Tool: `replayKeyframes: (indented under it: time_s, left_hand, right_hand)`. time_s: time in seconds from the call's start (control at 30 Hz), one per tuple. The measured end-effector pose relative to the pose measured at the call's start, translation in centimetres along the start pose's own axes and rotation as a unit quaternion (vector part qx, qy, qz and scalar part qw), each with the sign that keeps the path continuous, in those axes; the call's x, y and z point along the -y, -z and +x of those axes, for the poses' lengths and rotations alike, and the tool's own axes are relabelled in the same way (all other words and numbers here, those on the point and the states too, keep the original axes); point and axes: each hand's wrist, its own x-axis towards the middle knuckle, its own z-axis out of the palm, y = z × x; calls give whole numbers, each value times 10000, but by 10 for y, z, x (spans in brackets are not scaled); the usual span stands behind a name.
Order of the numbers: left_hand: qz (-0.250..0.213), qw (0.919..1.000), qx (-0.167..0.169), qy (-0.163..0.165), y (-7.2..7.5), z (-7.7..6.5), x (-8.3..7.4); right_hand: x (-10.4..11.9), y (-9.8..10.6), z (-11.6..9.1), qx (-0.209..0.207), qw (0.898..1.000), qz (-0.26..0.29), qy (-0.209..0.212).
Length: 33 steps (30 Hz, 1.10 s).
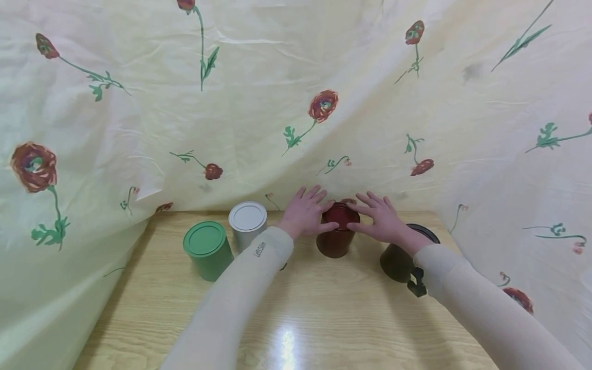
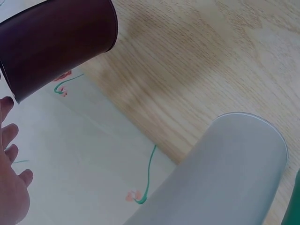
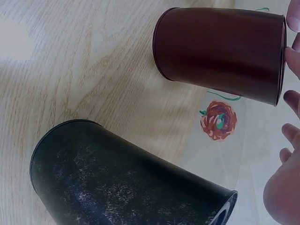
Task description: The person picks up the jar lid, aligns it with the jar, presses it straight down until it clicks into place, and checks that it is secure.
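A dark red can (image 1: 335, 245) with a matching lid (image 1: 340, 216) stands upright at the back of the table. On its left side is my left hand (image 1: 301, 213), fingers spread and mostly straight, with thumb and forefinger at the lid's edge. My right hand (image 1: 380, 218) mirrors it on the other side, its fingers also spread. In the right wrist view the thumb and a finger come up to the rim of the dark red can (image 3: 220, 51); whether they press on it I cannot tell. The left wrist view shows only part of the left hand (image 2: 11, 173) near the can.
A black can (image 1: 395, 262) stands under my right wrist, partly hidden. Left of my left hand are a grey can (image 1: 247, 237) and a green can (image 1: 210, 263), both lidded. Behind the wooden table (image 1: 324, 308) hangs a flower-patterned cloth (image 1: 259, 118).
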Motion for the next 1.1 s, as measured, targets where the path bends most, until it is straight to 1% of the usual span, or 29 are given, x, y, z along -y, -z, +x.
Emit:
replayKeyframes:
  time_s: [0.17,0.53,0.67,0.87,1.0,1.1]
  left_hand:
    - [-168,9998,64,28,-2,1,0]
    - [-412,9989,182,93,-3,3,-1]
    - [-528,9979,318,213,1,4,-2]
    - [-746,9937,679,488,9,2,-6]
    - [-887,9911,755,637,15,1,-9]
    - [-893,9898,835,730,18,0,-11]
  right_hand:
    - [0,-1,1,98,9999,-15,50]
    - [-3,0,7,324,9993,159,-24]
    - [2,3,10,345,9992,199,8]
    - [8,8,13,473,9988,136,-10]
    - [10,9,13,427,9991,9,-7]
    - [12,9,13,413,9991,-11,-5]
